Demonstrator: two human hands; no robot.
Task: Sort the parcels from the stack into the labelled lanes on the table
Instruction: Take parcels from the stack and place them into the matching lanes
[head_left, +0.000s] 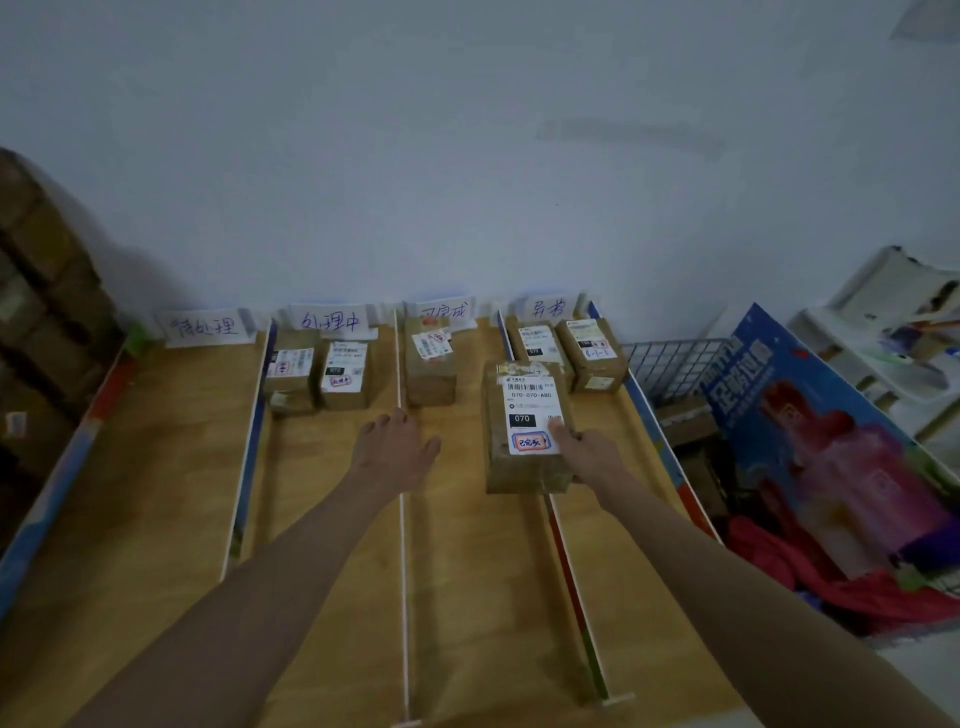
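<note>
Brown parcel (524, 431), white label up, held at near right corner by right hand (584, 449); left hand (395, 447) hovers spread, holding nothing.

Held parcel (525, 426) before two parcels (566, 353) in rightmost lane.

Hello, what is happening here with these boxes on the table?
A person is sorting parcels into four labelled lanes. The right hand holds a parcel over the third lane, where one parcel already sits. The left hand hovers open nearby. The second lane has two parcels, the fourth two, and the first shows none.
</note>
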